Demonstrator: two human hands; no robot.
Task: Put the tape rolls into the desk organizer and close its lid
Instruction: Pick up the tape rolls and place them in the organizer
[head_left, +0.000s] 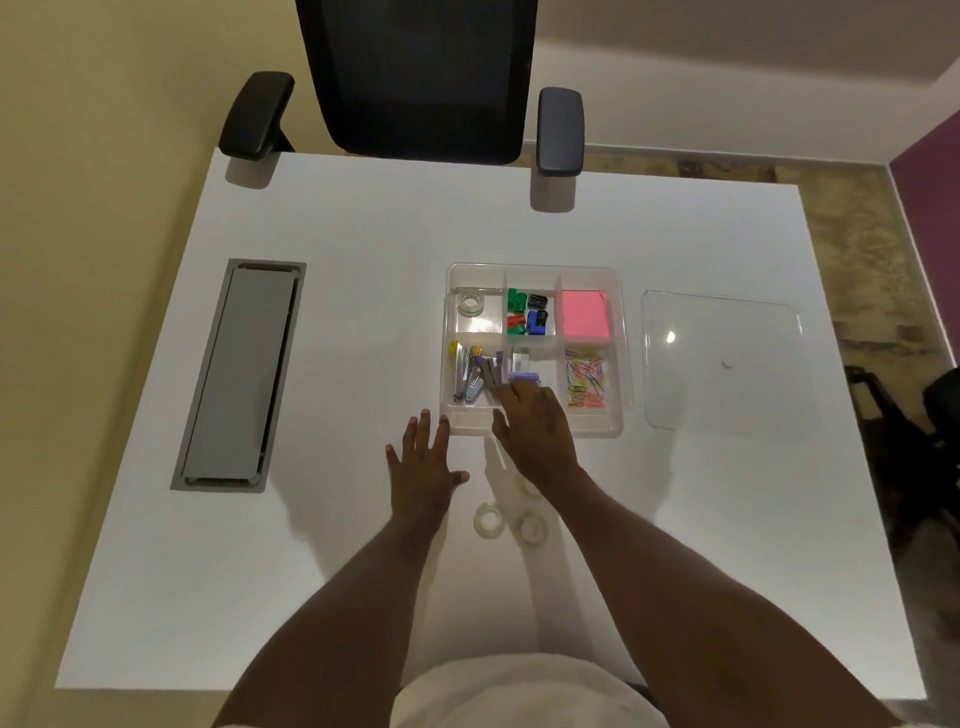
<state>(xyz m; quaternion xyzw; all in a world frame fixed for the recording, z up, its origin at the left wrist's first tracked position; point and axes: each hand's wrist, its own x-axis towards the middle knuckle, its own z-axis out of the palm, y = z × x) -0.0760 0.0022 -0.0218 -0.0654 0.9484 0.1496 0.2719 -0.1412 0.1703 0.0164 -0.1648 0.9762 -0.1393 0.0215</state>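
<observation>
At the far left of the white desk (332, 249) lies a long grey cable cover (239, 374), which has no part in the task. Going right, the left hand (423, 462) rests flat on the desk with its fingers spread, just beside the near left corner of the clear desk organizer (613, 283); it holds nothing.

The organizer has several compartments. In the far left one there is already one tape roll (470, 303). The middle far compartment holds coloured sharpeners (527, 312), the far right one a pink note pad (584, 314), and below that lie paper clips (587, 382). Staplers and similar tools (472, 376) fill the near left part.

The right hand (535, 426) is over the near edge of the organizer, palm down, fingers loosely open. I cannot tell if something small is under it, but it seems empty.

Near the person, between the two forearms, three loose tape rolls (511, 519) lie on the desk; one is partly hidden by the right wrist. The clear lid (722, 358) lies flat to the right of the organizer, apart from it.

So the loading step seems under way and not finished. The next move probably calls for bringing a hand to a loose roll, pinching it by the rim, and carrying it to the far left compartment.
</observation>
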